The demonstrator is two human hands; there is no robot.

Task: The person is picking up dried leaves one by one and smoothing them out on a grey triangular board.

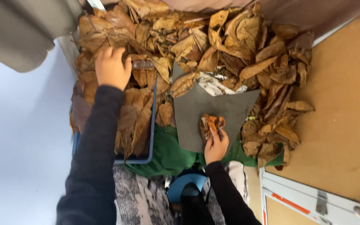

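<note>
While the head camera looks straight down, the left hand lies on top of a heap of dry brown leaves, fingers curled down into the pile as if closing on a few of them; whether it actually holds any I cannot tell. Just under and beside that hand, more leaves fill a blue-rimmed tray, and its dark sleeve runs back toward the wearer.

Across from it, the right hand is closed on a small crumpled orange-brown leaf, pinching it between thumb and fingers. That leaf sits pressed against a flat grey sheet, which lies directly beneath the hand and slants up into the heap. Beyond the fingertips, a scrap of white printed paper pokes out among the leaves. A green cloth spreads below the sheet, near the wrist. Off to the right of this hand runs bare brown board.
</note>
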